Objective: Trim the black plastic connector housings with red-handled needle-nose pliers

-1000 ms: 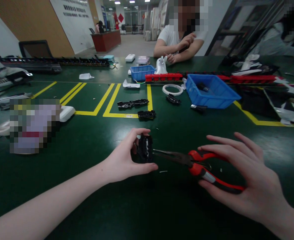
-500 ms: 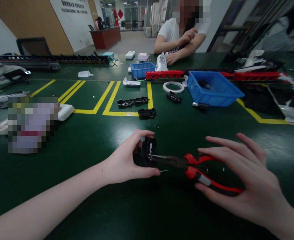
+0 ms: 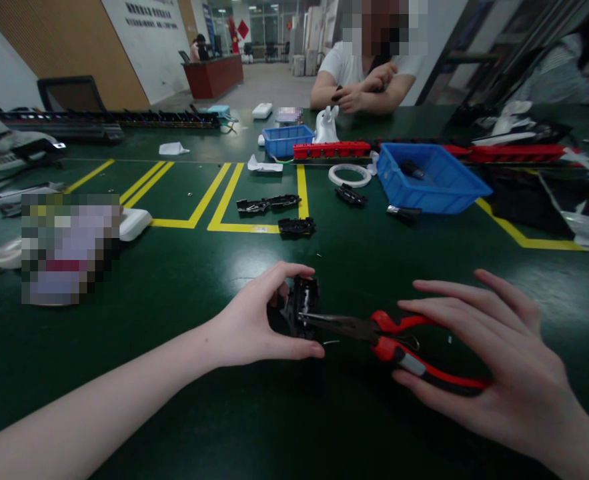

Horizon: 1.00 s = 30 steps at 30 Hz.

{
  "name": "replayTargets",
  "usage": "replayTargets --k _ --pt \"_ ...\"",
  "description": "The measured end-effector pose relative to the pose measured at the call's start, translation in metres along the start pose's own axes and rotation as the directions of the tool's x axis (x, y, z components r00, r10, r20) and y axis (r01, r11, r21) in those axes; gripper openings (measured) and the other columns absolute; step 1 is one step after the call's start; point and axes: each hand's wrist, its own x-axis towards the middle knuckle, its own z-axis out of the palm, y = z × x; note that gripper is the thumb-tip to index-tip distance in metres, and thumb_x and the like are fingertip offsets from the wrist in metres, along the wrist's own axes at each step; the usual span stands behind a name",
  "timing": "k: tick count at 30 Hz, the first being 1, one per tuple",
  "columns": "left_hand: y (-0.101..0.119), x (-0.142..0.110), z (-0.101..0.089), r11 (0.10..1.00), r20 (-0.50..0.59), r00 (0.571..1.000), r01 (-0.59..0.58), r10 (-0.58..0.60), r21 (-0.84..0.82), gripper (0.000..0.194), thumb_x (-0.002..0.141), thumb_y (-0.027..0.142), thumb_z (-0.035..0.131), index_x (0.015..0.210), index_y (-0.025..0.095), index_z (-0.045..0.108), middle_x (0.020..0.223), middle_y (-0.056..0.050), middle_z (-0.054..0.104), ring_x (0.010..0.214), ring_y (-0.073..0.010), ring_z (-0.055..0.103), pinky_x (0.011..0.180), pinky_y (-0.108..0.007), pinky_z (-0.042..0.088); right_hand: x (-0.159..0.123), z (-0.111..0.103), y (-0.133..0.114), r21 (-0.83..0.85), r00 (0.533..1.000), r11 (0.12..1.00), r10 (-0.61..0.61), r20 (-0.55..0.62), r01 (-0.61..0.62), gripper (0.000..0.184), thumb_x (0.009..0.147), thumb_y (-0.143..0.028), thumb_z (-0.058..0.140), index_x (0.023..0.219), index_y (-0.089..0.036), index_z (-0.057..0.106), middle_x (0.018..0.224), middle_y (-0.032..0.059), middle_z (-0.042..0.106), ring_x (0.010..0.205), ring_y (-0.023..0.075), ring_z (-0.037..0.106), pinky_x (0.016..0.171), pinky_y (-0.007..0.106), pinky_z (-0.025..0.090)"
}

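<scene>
My left hand (image 3: 254, 323) pinches a small black plastic part (image 3: 304, 303) between thumb and fingers, just above the green table. My right hand (image 3: 494, 363) grips the red handles of long-nose pliers (image 3: 374, 330), with the other fingers stretched out. The pliers' dark jaws reach left into the black part. A tiny pale sliver (image 3: 331, 342) lies on the table just below the jaws.
Black plastic parts (image 3: 268, 204) lie by yellow floor-tape lines (image 3: 224, 197). A big blue bin (image 3: 431, 177), a smaller blue bin (image 3: 284, 140), red strips (image 3: 331, 149) and a white tape ring (image 3: 349, 175) stand farther back. A person sits across the table. A white object (image 3: 133, 223) lies left.
The black part has turned slightly in my left hand and shifted right, and the pliers' jaws have moved further into it. The person opposite has shifted their arms.
</scene>
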Motion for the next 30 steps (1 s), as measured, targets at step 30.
replayTargets --k 30 --pt "-0.0070 -0.0001 0.0005 0.983 0.045 0.982 -0.184 0.183 0.015 0.071 0.065 0.049 0.083 0.125 0.022 0.057 0.121 -0.010 0.060 0.107 -0.0282 0.057 0.084 -0.038 0.049 -0.0012 -0.0026 0.0064 0.055 0.995 0.993 -0.104 -0.009 0.105 0.043 0.079 -0.042 0.064 0.116 -0.023 0.056 0.097 0.0056 0.070 0.088 0.0268 0.067 0.097 0.054 0.046"
